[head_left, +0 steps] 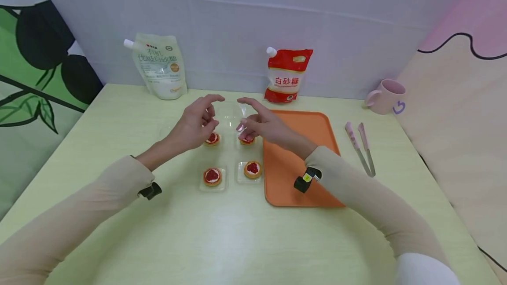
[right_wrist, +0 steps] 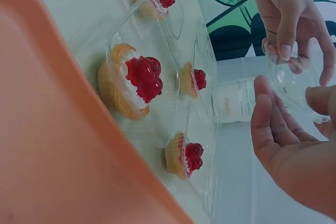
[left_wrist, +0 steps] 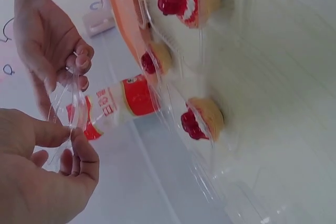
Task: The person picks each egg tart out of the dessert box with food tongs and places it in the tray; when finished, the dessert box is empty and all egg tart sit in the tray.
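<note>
Both hands hold a thin clear plastic container (left_wrist: 77, 100) up above the table, between them. In the left wrist view my left hand (left_wrist: 47, 166) pinches its edge between thumb and finger. My right hand (head_left: 265, 122) grips the opposite side with bent fingers; the plastic is partly see-through and its exact outline is hard to make out. Below the hands are several berry tarts with white cream: a near left tart (head_left: 212, 177), a near right tart (head_left: 252, 169), a far left tart (head_left: 212, 139) and a far right tart (right_wrist: 191, 156). They sit in clear plastic boxes (head_left: 242, 179).
An orange tray (head_left: 301, 195) lies right of the tarts, under the right forearm. Tongs (head_left: 364, 155) and a pink mug (head_left: 386, 96) are farther right. A pale sugar pouch (head_left: 160, 67) and a red-and-white sugar pouch (head_left: 288, 76) stand along the back wall.
</note>
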The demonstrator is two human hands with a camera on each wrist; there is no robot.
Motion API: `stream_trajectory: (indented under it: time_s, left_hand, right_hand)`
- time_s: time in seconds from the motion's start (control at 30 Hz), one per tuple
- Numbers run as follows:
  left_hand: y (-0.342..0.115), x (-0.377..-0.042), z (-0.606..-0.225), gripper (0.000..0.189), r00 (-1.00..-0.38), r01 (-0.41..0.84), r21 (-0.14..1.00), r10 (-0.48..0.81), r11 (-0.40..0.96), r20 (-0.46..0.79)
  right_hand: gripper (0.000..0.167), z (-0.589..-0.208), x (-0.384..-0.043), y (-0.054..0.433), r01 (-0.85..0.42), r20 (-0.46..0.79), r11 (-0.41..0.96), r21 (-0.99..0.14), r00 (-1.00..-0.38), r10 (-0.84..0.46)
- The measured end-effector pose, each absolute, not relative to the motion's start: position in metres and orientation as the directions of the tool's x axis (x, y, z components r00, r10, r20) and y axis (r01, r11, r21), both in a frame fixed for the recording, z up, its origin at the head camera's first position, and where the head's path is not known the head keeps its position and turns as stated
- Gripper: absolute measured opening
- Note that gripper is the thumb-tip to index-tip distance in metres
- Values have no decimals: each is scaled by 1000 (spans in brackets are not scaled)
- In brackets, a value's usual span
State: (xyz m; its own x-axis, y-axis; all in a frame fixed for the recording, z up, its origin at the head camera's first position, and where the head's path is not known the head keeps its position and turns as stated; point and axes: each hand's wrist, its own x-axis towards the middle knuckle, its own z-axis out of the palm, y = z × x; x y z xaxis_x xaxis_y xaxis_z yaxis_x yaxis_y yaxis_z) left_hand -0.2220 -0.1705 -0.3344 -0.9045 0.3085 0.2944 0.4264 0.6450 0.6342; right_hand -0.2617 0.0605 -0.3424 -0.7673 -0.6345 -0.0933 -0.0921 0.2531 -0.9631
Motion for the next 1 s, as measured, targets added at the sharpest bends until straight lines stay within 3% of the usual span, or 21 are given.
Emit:
stream_trajectory:
  time_s: [0.33, 0.67, 1.0]
  left_hand:
    - [-211, -217, -325, 54, -945, 294, 709, 307, 641, 114]
    - [-248, -211, -325, 55, -948, 98, 780, 296, 618, -116]
    - [-275, -205, -335, 56, -940, 0, 795, 271, 607, -207]
  right_hand:
    - [64, -346, -265, 23, -318, 25, 277, -907, -697, -717]
    - [70, -350, -271, -7, -425, 11, 305, -852, -597, -802]
    - [80, -353, -280, -34, -525, -52, 363, -770, -515, -856]
